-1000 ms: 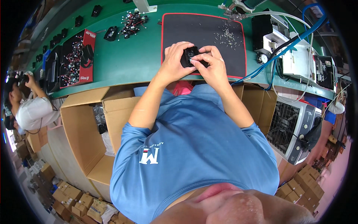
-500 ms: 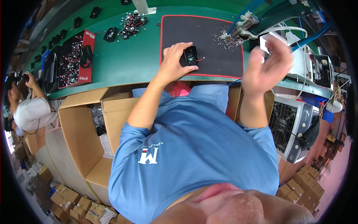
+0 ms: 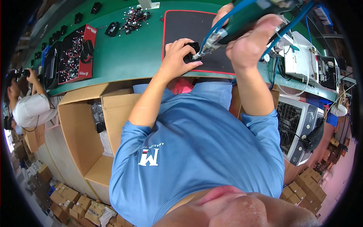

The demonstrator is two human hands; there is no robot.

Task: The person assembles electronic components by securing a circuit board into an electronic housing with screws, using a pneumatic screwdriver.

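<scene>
Right hand now grips the green tool, its tip down at the black housing

Nearest, the blue shirt (image 3: 204, 143) fills the lower middle, an open carton (image 3: 77, 132) standing to its left. The right hand (image 3: 245, 53), open and blurred in the air half a second ago, is now wrapped around the green tool (image 3: 242, 24), thumb on the near side and fingertips on the far side. The tool, which hung over the mat's right part, has swung down and left; its metal tip meets the black housing (image 3: 194, 46), though contact cannot be made out. The left hand (image 3: 177, 56) has kept its place, fingers curled over the housing and thumb along its near edge, holding it on the red-edged mat (image 3: 185, 26). Tool and right arm now cover where loose screws showed.

Farther off, the red-and-black box (image 3: 89, 39) of wired parts, a second housing (image 3: 112, 29) and a wire clump (image 3: 134, 19) stay put. At far left, a co-worker (image 3: 32, 109) in white keeps one hand raised.
</scene>
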